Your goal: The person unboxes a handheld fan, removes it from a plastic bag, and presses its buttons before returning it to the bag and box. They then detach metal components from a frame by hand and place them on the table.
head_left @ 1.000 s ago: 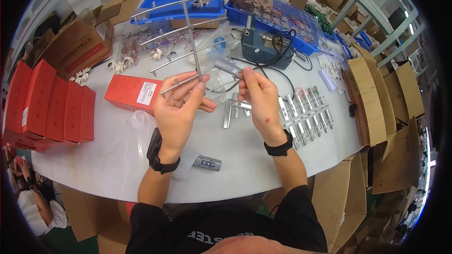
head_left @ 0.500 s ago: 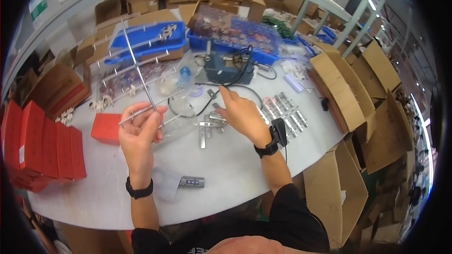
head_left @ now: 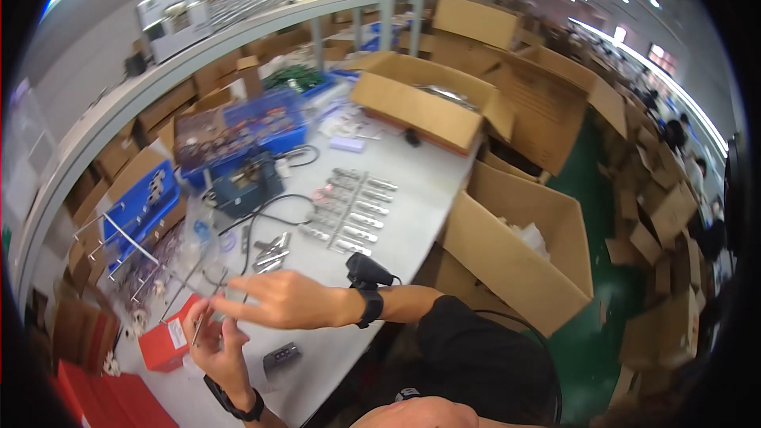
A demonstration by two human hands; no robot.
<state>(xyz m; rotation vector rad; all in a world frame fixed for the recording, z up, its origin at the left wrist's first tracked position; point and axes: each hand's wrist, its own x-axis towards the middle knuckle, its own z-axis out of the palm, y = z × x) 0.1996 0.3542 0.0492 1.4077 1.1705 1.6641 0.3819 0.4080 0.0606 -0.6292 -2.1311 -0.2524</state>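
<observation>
My left hand (head_left: 219, 353) is closed on the near end of a thin metal rack (head_left: 141, 247), a long rod with crossbars and short pegs. The rack slants away to the far left, above the blue trays. My right hand (head_left: 281, 299) reaches across, fingers stretched out and slightly blurred, close to the left fingertips and the rack's near end. Whether it touches the rack cannot be told. Below the hands, a grey metal piece with small round holes (head_left: 282, 357) lies on the table, and a red box (head_left: 168, 342) sits beside the left hand.
Loose flat metal parts (head_left: 273, 250) and rows of silver metal fittings (head_left: 361, 218) lie on the table. Behind are a dark blue machine (head_left: 247, 188) with a black cable and a blue bin of small parts (head_left: 238, 128). Open cardboard boxes (head_left: 519, 246) stand along the right edge.
The view has swung to the right, showing more boxes and floor. My right hand has come from above the metal parts over to my left hand. The left still holds the rack.
</observation>
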